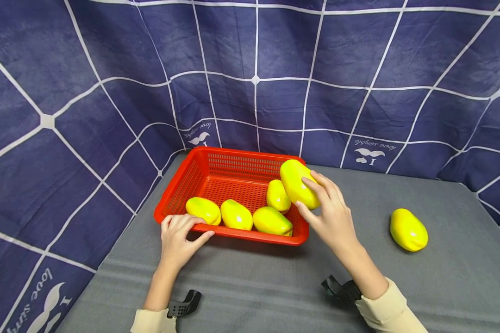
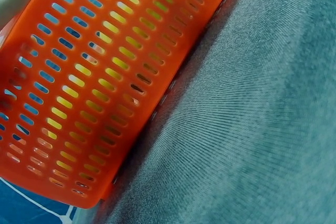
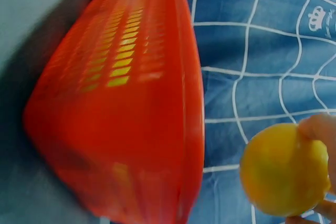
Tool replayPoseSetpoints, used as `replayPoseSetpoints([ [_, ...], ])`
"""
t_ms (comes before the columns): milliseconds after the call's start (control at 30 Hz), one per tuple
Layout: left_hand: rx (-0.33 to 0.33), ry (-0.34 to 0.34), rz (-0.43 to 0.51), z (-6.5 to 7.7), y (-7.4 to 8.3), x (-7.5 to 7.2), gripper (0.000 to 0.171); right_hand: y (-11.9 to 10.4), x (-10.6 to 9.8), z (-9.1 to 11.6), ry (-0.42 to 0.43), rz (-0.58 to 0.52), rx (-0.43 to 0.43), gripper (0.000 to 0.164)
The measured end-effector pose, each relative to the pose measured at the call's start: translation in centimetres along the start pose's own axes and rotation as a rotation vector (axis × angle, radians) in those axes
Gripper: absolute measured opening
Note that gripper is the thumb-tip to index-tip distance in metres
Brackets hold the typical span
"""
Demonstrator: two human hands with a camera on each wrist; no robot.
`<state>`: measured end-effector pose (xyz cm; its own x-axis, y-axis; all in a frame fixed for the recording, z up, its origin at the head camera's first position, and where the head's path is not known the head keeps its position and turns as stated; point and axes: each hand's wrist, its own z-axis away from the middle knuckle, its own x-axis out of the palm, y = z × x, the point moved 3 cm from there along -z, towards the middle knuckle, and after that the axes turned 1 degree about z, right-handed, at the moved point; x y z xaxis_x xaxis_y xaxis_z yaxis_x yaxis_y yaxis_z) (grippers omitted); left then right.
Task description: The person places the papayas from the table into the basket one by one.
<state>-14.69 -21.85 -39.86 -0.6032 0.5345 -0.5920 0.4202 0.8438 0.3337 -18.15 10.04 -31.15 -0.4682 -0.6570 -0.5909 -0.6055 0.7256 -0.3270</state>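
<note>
A red plastic basket (image 1: 237, 185) with slotted walls holds several yellow-green mangoes, among them one mango (image 1: 204, 210) at the front left and another mango (image 1: 277, 196) near the right wall. My left hand (image 1: 178, 238) grips the basket's front rim at the left, fingers over the edge and thumb on the outer side. Over the basket's right end, my right hand (image 1: 331, 212) holds a mango (image 1: 297, 182) between thumb and fingers. In the right wrist view this mango (image 3: 283, 169) is above rim height, apart from the basket wall (image 3: 121, 129).
One more mango (image 1: 408, 230) lies on the grey cloth surface (image 1: 454, 277) to the right of the basket. A blue curtain with white grid lines (image 1: 283, 55) rises behind the basket and along the left side.
</note>
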Motion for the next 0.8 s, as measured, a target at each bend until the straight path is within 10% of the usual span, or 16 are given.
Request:
replayPoseSetpoints([
  [800, -0.004, 0.004, 0.003, 0.1, -0.1, 0.0, 0.054, -3.3, 12.5, -4.7, -0.608, 0.085, 0.303, 0.043],
])
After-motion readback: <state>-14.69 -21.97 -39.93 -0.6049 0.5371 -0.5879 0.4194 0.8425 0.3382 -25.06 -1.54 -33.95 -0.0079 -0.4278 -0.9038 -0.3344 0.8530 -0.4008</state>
